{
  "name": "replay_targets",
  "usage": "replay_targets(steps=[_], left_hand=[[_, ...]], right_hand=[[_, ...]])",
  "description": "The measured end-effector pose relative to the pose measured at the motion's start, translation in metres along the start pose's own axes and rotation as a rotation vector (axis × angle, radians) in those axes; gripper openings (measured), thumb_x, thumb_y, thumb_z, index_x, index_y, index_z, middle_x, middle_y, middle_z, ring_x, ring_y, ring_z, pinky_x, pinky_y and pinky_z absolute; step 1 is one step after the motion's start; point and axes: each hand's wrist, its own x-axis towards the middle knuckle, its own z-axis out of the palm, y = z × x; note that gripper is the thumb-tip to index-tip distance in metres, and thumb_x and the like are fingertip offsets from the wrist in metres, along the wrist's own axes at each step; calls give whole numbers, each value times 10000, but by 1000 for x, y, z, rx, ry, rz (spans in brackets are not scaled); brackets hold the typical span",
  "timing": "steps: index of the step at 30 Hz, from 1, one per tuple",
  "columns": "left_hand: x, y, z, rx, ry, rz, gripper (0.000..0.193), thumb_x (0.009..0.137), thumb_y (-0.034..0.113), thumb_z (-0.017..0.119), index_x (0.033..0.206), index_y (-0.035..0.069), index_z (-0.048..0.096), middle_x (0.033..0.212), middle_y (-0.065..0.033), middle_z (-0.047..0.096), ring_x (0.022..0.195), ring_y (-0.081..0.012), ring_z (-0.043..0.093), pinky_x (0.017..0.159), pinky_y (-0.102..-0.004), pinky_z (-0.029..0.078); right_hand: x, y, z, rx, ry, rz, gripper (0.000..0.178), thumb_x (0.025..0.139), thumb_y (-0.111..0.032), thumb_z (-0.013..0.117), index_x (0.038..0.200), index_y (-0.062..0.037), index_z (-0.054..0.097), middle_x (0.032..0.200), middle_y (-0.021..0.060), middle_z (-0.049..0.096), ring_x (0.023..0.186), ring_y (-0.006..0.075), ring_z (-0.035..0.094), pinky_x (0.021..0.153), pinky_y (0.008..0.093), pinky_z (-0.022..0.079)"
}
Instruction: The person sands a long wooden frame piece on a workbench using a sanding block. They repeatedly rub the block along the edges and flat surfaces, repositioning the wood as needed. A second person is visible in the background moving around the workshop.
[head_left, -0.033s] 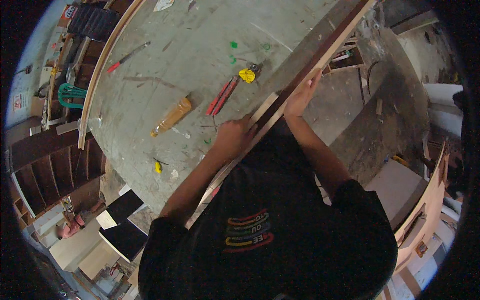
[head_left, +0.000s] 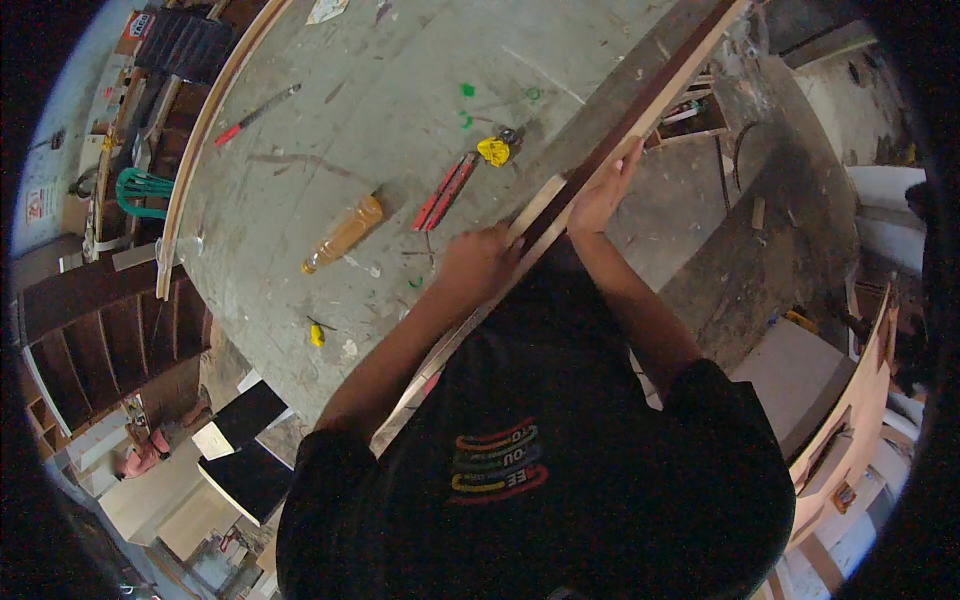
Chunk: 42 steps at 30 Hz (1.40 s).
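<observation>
A long narrow wooden board [head_left: 655, 110], dark brown on its face with a pale edge, runs diagonally along the near right side of the grey worktable [head_left: 400, 120]. My left hand [head_left: 478, 262] is closed around a short pale wooden strip [head_left: 540, 205], which lies along the board's dark face. Part of that strip is hidden under the fingers. My right hand [head_left: 603, 195] holds the board's outer pale edge from the right, fingers stretched along it; its thumb does not show clearly. The board's near end passes beside my dark shirt.
On the table lie an amber bottle [head_left: 345, 235], a red two-armed tool [head_left: 445, 192], a crumpled yellow thing [head_left: 493, 151], a slim red-and-black tool [head_left: 255, 115] and a small yellow piece [head_left: 317, 334]. An open box [head_left: 690, 120] stands beyond the board. Brown shelving [head_left: 120, 330] is at left.
My left hand and the short strip have slid a little up and right along the board. My right hand stays where it was.
</observation>
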Motion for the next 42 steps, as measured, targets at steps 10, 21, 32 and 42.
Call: replay_targets(steps=[10,21,32,42], left_hand=[[122,44,9,10,173,117,276,906,273,648,986,9,659,874,-247,709,792,-441,704,728,-542,563],[-11,4,-14,-193,-38,72,592,924,267,637,1449,43,483,1195,-260,668,1070,-447,656,914,-528,527],[-115,-19,-20,-343,48,-248,531,956,324,671,1443,138,571,1213,-189,702,1071,-413,675,912,-466,547],[-93,48,-10,-224,419,-663,963,691,479,901,1485,129,481,1449,-147,573,1329,-386,528,1114,-505,404]], right_hand=[[-2,-5,-1,187,-1,28,675,1107,-380,341,1596,65,202,1656,252,243,1523,350,277,1242,419,203],[-2,-44,-10,-570,-303,-650,609,1000,-408,497,1468,-19,522,1603,244,334,1451,428,337,1186,567,205],[-27,-100,17,-1014,-1794,-780,470,804,-458,773,1157,-151,729,1207,109,708,1259,330,600,1052,558,414],[63,-55,44,-712,-2155,-954,303,841,-229,700,1128,-133,726,1064,134,730,1082,370,670,911,535,518]])
